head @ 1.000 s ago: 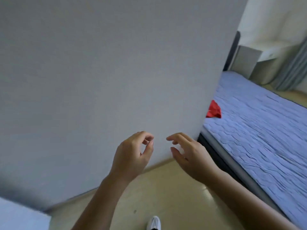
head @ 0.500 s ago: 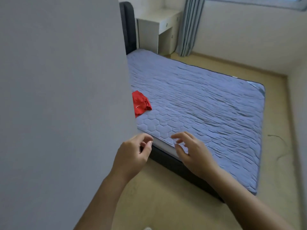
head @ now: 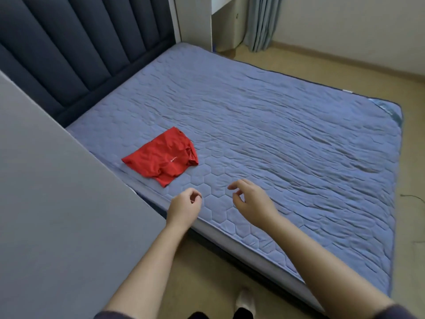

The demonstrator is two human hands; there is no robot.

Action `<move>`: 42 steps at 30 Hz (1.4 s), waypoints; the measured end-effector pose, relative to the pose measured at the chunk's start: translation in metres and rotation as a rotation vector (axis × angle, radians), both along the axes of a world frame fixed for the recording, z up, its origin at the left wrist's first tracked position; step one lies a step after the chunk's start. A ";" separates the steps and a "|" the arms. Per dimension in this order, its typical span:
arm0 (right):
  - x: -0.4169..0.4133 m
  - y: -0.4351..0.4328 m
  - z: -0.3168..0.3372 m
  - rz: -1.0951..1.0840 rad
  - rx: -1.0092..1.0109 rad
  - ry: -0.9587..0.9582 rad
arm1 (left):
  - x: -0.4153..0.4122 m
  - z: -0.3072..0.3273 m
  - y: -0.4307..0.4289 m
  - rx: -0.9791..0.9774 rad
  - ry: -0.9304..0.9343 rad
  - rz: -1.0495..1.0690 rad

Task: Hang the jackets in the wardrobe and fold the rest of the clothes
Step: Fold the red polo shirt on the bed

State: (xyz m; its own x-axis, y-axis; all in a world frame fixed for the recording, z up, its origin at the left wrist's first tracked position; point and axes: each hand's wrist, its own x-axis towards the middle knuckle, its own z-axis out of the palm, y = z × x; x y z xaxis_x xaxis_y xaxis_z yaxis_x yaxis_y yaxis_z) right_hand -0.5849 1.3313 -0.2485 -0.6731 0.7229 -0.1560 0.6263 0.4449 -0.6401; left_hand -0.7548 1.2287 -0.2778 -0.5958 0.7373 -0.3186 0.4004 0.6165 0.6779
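A red folded garment [head: 164, 157] lies on the near left part of the blue quilted bed [head: 287, 139]. My left hand [head: 184, 208] hovers over the bed's near edge, just below the garment, fingers loosely curled and holding nothing. To its right, my right hand [head: 250, 203] also hangs above the mattress, fingers apart and empty. Neither hand touches the garment.
A grey panel [head: 57, 192] fills the left side, close to my left arm. A dark padded headboard [head: 87, 47] stands behind the bed. A white desk [head: 197, 21] and grey curtain [head: 259, 21] are at the far end. Beige floor [head: 207, 279] runs under my feet.
The view has swung right, away from the grey panel and onto the bed. The whole red garment and headboard have come into sight. Both hands kept their pose, now over the mattress edge.
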 end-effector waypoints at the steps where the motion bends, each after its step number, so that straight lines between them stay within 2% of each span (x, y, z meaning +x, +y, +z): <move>1: -0.017 0.023 -0.015 0.027 -0.012 -0.049 | -0.014 -0.017 0.026 -0.074 -0.018 0.022; 5: -0.088 0.103 -0.095 0.110 -0.048 -0.219 | -0.083 -0.098 0.104 -0.339 -0.029 0.101; 11: -0.185 0.176 -0.259 0.175 -0.100 -0.353 | -0.193 -0.258 0.181 -0.650 0.137 0.103; 12: -0.210 0.187 -0.309 0.176 -0.121 -0.358 | -0.217 -0.304 0.196 -0.673 0.190 0.110; 14: -0.223 0.192 -0.321 0.212 -0.116 -0.372 | -0.235 -0.319 0.204 -0.649 0.284 0.107; 17: -0.258 0.199 -0.393 0.230 -0.156 -0.346 | -0.270 -0.386 0.213 -0.633 0.424 0.084; 20: -0.279 0.205 -0.429 0.221 -0.201 -0.351 | -0.298 -0.424 0.212 -0.565 0.551 0.042; 22: -0.283 0.204 -0.436 0.226 -0.221 -0.361 | -0.307 -0.426 0.208 -0.467 0.542 0.097; 24: -0.284 0.206 -0.431 0.204 -0.242 -0.352 | -0.317 -0.418 0.209 -0.423 0.450 0.115; 26: -0.285 0.205 -0.422 0.205 -0.282 -0.331 | -0.314 -0.406 0.208 -0.519 0.390 -0.092; 28: -0.280 0.207 -0.420 0.228 -0.236 -0.342 | -0.309 -0.405 0.207 -0.625 0.472 -0.254; 30: -0.266 0.217 -0.434 0.246 -0.081 -0.476 | -0.311 -0.414 0.212 -0.596 0.537 -0.209; 31: -0.255 0.223 -0.444 0.246 -0.083 -0.582 | -0.312 -0.419 0.214 -0.561 0.556 -0.155; 33: -0.231 0.230 -0.468 0.254 -0.202 -0.726 | -0.314 -0.424 0.216 -0.481 0.578 -0.040; 36: -0.217 0.247 -0.490 0.312 -0.314 -0.719 | -0.313 -0.416 0.217 -0.351 0.631 0.040; 39: -0.222 0.260 -0.474 0.312 -0.398 -0.640 | -0.318 -0.390 0.226 -0.223 0.460 -0.031; 42: -0.228 0.266 -0.434 0.130 -0.350 -0.423 | -0.314 -0.336 0.253 -0.071 0.191 -0.123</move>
